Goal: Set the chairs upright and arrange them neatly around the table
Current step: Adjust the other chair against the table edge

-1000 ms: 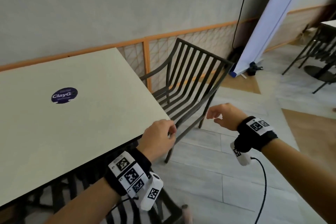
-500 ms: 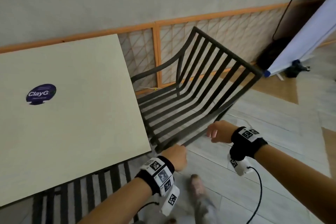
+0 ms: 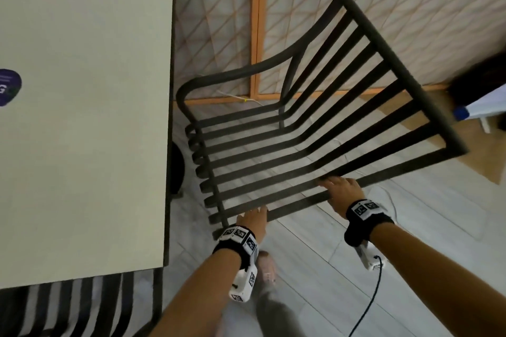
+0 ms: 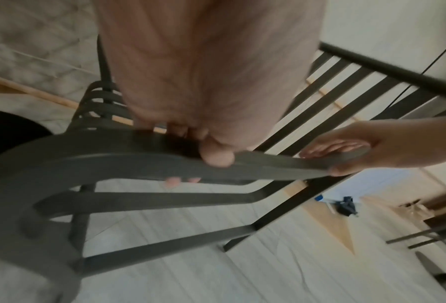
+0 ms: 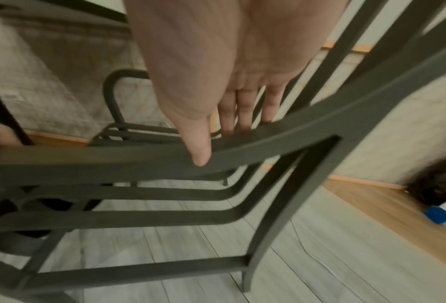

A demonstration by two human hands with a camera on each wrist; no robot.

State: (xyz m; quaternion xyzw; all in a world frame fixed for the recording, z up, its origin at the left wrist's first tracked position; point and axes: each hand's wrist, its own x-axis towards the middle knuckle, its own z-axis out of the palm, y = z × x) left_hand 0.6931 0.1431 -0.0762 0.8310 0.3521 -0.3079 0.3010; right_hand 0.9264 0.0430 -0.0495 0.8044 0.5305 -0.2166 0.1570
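A dark slatted chair (image 3: pixel 287 128) is seen upright just beside the bench (image 3: pixel 82 117), at 3 o'clock from it, its seat front facing the bench edge. The near armrest (image 4: pixel 138 162) is gripped by the left hand (image 3: pixel 253 223), fingers curled over it and the thumb pressed on its near face. Farther along the same armrest, toward 2 o'clock, the right hand (image 3: pixel 342 193) is laid with nearly straight fingers over the top and the thumb (image 5: pixel 199 147) against its side. A second chair (image 3: pixel 68 306) is partly seen under the bench at 7 o'clock.
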